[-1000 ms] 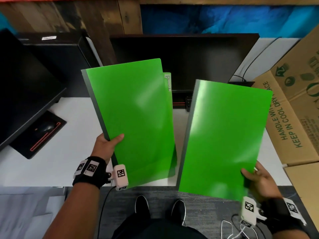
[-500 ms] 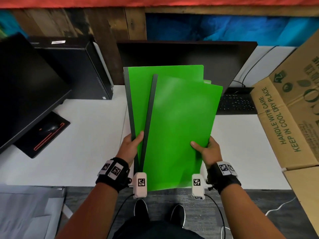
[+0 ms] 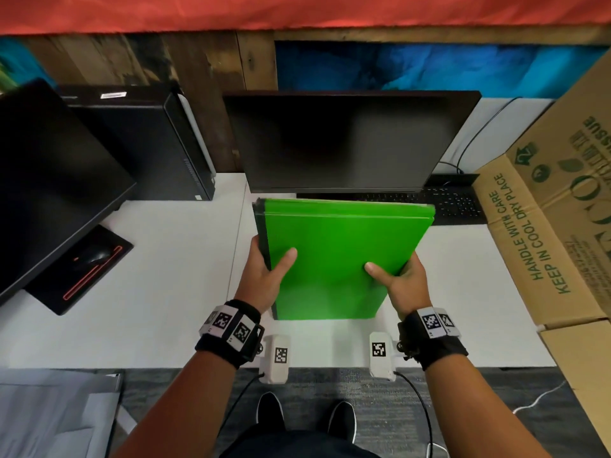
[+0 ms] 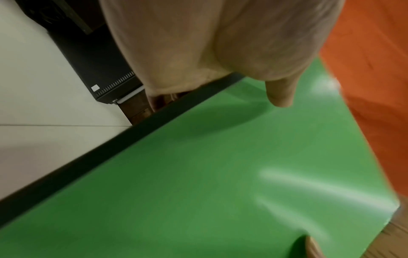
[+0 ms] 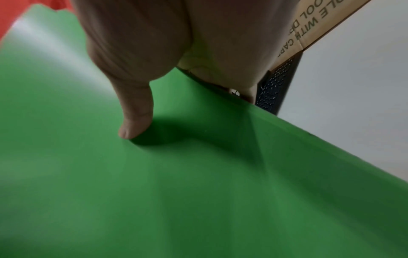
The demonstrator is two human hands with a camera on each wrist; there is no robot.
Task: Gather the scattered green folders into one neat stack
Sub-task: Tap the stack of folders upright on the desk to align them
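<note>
Green folders [image 3: 337, 256] sit together in my grip at the centre of the frame, over the white desk [image 3: 165, 276], with my left hand [image 3: 264, 276] and right hand [image 3: 401, 282] clamping the near side edges, thumbs on top and fingers curled beneath. The stack's long axis runs away from me toward the monitor [image 3: 347, 140]. Its far edges look slightly stepped, so I judge squaring up comes next; both hands are equally near.

box [image 3: 542, 233]: "handle with care"

White desk [image 3: 158, 259] against a wood-panelled wall [image 3: 198, 71], grey carpet [image 3: 380, 408] beneath.
</note>
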